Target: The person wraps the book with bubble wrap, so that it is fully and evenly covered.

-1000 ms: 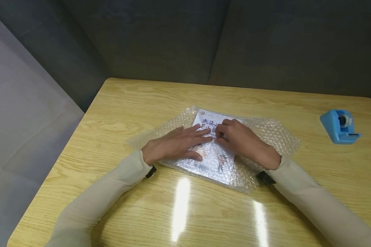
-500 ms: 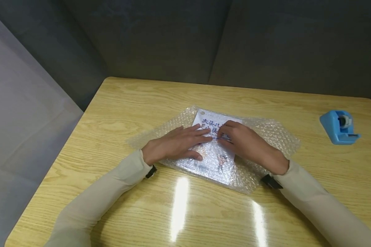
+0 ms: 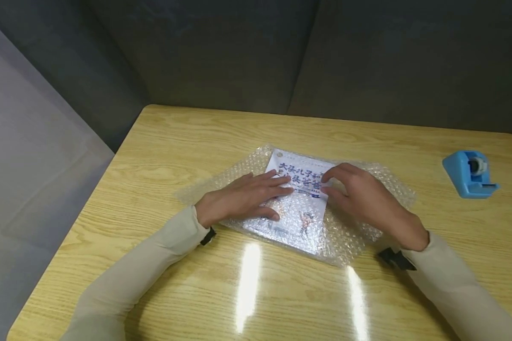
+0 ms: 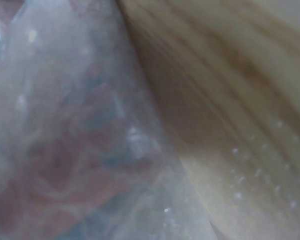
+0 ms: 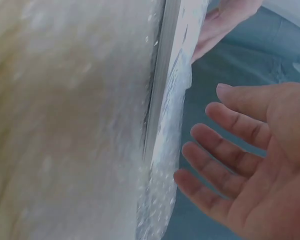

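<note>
A white-covered book [image 3: 300, 170] with blue lettering lies on a sheet of bubble wrap [image 3: 341, 237]. One flap of the wrap covers the book's lower part, while its titled upper part shows bare. My left hand [image 3: 247, 196] rests with spread fingers on the wrapped cover. At the book's right edge is my right hand [image 3: 362, 194], its fingers loosely bent. The right wrist view shows this right hand [image 5: 255, 160] apart from the page edges [image 5: 162, 75], with nothing in its fingers. Blurred wrap [image 4: 90, 125] over coloured print fills much of the left wrist view.
A blue tape dispenser [image 3: 467, 175] with a roll in it stands at the right of the wooden table [image 3: 196, 284]. Wrap spreads out past the book on both sides. Dark panels [image 3: 239, 57] rise behind the table's far edge.
My right hand has moved right, from the middle of the cover to the book's right edge, uncovering more of the title. My left hand, the book and the wrap look unmoved.
</note>
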A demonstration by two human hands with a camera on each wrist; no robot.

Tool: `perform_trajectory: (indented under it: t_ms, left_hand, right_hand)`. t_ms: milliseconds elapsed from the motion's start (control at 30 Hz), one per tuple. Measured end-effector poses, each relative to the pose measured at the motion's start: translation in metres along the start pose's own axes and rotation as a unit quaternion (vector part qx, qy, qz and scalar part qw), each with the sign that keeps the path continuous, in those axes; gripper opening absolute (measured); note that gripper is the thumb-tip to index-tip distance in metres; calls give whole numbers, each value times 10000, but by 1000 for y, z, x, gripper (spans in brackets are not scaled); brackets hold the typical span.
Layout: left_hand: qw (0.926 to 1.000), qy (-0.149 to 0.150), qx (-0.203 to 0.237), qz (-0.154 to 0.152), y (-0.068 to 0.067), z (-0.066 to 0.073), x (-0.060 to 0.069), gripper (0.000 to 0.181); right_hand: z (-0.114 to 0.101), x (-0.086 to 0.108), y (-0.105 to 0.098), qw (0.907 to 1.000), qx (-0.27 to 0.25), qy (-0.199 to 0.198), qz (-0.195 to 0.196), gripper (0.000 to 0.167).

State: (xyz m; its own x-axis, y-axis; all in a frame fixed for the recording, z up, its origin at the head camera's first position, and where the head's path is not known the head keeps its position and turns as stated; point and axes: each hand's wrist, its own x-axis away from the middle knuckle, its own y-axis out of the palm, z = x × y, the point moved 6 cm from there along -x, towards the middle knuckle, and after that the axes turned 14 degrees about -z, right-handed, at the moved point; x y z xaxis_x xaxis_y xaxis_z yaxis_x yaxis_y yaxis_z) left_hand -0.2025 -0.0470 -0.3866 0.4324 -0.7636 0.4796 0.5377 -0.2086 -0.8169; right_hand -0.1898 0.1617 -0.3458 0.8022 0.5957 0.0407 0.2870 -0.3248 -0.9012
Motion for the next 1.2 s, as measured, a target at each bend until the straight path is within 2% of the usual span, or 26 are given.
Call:
perform_trajectory:
  t_ms: [167, 367, 500, 667, 867, 1000, 1200]
  left_hand:
    - [10000, 5, 21, -7, 0, 0, -1, 72]
    - [10000, 0, -34, -9, 0, 0, -1, 73]
    - [10000, 20, -28, 11, 0, 1, -1, 73]
    - [10000, 20, 46, 5, 0, 1, 0, 73]
    - [10000, 28, 38, 13, 0, 1, -1, 72]
    - [10000, 55, 44, 24, 0, 1, 0, 72]
    - [9999, 85, 33, 41, 0, 1, 0, 72]
  right_hand:
    - [16, 13, -4, 9992, -171, 327, 131, 28]
    - [41, 30, -10, 9933, -469, 1043, 190, 47]
    - [57, 37, -12, 9874, -650, 1442, 66, 54]
    - [78, 46, -11, 9818, -807, 1715, -128, 62]
    - [101, 62, -11, 9700, -835, 2256, -357, 71]
    - [111, 72, -13, 9653, -847, 2427, -461, 73]
    - [123, 84, -14, 9667, -726, 2398, -526, 69]
